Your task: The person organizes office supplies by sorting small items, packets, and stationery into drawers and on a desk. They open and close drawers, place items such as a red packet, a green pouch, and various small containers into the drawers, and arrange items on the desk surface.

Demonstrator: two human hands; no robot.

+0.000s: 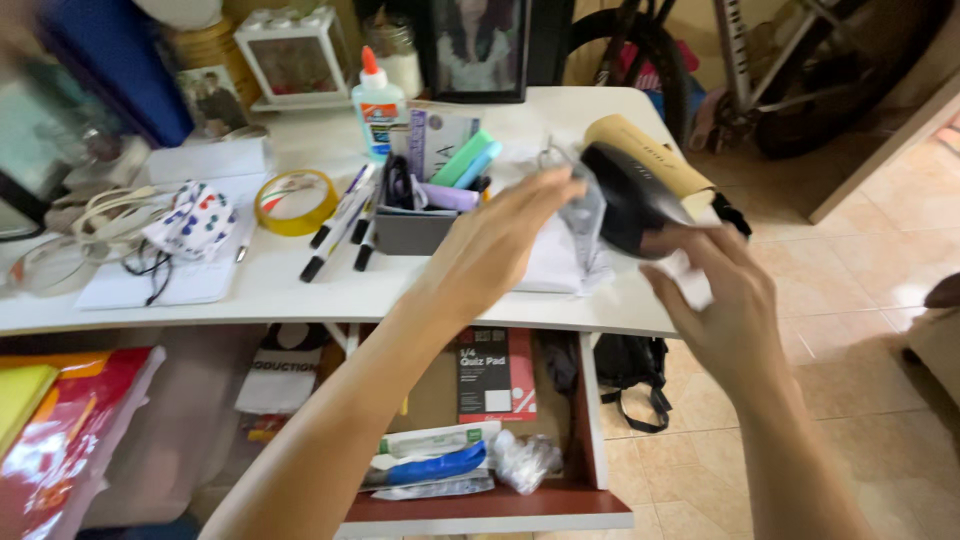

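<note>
A: Where is the hair dryer [632, 205] from the hands?

B: It lies at the right end of the white desk [250, 290], long axis slanting from upper left to lower right. The right hand [725, 300] is nearer, fingers spread, touching its lower end. The left hand [500, 245] is open just left of it, over a clear plastic bag [585, 215], gripping nothing.

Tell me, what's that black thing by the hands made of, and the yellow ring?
The black hair dryer looks like smooth plastic with a dull sheen, though it is blurred. The yellow ring seems to be a tape roll, glossy and see-through at the edge.
</note>
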